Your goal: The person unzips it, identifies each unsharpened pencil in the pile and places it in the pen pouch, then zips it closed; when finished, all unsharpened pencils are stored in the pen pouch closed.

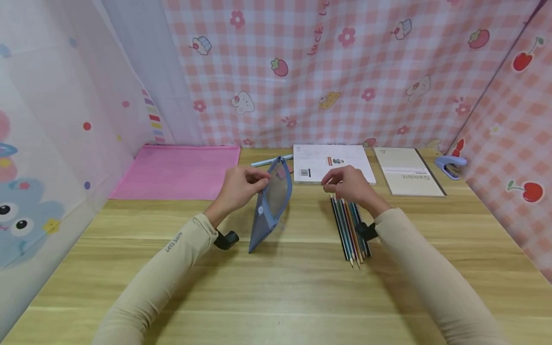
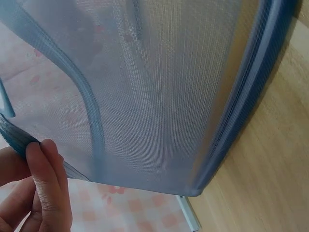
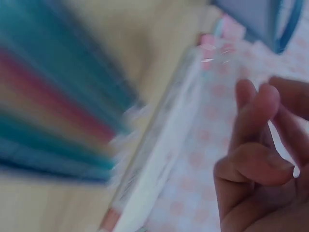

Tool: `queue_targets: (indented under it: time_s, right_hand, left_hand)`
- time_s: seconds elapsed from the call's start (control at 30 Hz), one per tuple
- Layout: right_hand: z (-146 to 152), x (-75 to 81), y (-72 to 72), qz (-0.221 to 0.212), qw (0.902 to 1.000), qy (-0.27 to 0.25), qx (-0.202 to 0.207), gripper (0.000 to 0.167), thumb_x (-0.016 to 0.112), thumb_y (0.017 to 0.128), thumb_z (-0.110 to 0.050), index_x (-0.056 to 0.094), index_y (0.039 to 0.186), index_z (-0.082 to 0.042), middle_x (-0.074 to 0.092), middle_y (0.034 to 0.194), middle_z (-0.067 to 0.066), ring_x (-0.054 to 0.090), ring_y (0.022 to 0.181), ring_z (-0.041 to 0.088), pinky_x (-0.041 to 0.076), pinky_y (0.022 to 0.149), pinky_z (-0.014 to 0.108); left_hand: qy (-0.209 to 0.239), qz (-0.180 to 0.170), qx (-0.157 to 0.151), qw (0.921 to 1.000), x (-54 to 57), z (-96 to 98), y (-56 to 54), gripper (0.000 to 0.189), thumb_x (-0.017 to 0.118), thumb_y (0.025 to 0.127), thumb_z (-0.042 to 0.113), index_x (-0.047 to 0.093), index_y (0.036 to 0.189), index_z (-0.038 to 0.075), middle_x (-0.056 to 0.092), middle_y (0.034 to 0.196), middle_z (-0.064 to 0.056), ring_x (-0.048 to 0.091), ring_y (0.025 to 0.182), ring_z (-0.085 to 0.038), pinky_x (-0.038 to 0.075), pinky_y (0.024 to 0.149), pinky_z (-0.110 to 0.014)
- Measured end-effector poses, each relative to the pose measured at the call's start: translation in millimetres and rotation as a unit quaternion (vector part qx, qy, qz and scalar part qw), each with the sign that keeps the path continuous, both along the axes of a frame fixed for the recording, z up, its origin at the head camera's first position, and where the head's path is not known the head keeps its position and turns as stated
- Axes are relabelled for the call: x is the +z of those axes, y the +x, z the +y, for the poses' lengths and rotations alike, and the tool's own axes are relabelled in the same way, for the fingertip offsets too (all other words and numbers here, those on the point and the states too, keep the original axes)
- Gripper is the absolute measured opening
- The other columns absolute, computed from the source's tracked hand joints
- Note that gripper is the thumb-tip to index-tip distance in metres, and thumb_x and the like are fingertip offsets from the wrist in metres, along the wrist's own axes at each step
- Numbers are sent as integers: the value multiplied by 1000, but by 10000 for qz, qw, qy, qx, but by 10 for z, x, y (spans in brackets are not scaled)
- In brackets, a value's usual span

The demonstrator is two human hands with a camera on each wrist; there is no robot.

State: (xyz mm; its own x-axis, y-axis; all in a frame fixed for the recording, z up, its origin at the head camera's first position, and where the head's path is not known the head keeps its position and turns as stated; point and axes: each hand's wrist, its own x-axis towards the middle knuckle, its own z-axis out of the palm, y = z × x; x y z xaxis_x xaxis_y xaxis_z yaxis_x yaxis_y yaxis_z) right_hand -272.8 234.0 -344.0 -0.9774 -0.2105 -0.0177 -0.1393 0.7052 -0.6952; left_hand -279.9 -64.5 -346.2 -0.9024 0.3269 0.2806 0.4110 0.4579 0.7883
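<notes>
Left hand (image 1: pixel 241 188) pinches the blue mesh pouch (image 1: pixel 271 206) upright by its top edge, right hand (image 1: pixel 349 184) curls empty over the pencils (image 1: pixel 351 227) just below it.

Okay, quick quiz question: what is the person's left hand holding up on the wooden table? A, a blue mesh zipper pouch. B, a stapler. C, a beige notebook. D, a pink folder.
A: the left hand pinches the top edge of the blue mesh pouch, which stands on its lower edge on the table, while the pink folder, stapler and beige notebook lie untouched farther back.
</notes>
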Motion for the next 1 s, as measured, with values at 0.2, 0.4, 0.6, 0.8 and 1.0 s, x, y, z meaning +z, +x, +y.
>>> queue_targets:
  time_s: [0.2, 0.4, 0.6, 0.8, 1.0]
  right_hand:
    - [222, -164, 97, -313, 9920, 698, 1003, 14, 66, 94, -6, 74, 104, -4, 74, 87, 15, 62, 62, 20, 52, 57, 28]
    - [213, -247, 156, -233, 9855, 1156, 1218, 10, 70, 90, -4, 77, 94, -10, 73, 79, 7, 61, 61, 13, 53, 55, 26]
    - [146, -288, 176, -187, 9812, 1478, 1230, 7, 75, 85, -6, 76, 91, -10, 75, 83, 6, 64, 65, 11, 54, 56, 25]
    - [42, -315, 215, -436, 9830, 1401, 1101, 5, 77, 83, -7, 73, 83, -10, 69, 67, 2, 54, 47, 9, 49, 45, 22]
    - [-129, -290, 249, -422, 9816, 1646, 872, 13, 69, 84, -7, 71, 73, -12, 64, 64, -1, 50, 50, 9, 43, 50, 23]
  left_hand:
    - [66, -16, -30, 10000, 11, 1, 3, 16, 67, 94, 10, 79, 103, 4, 79, 97, -16, 75, 74, -18, 62, 66, -28]
    - [37, 3, -34, 10000, 13, 4, 7, 15, 68, 93, 9, 79, 103, 4, 79, 97, -16, 74, 73, -16, 62, 65, -27]
    - [29, -6, -33, 10000, -7, 2, 0, 16, 68, 94, 9, 78, 104, 2, 78, 97, -16, 74, 72, -15, 62, 65, -29]
    - [10, -121, -26, 9999, -16, 12, 0, 16, 68, 94, 10, 78, 104, 3, 78, 97, -14, 74, 75, -17, 63, 67, -31]
    - [-116, -179, -111, 9997, -13, 20, 25, 16, 68, 94, 11, 78, 104, 5, 78, 95, -14, 75, 76, -17, 63, 67, -28]
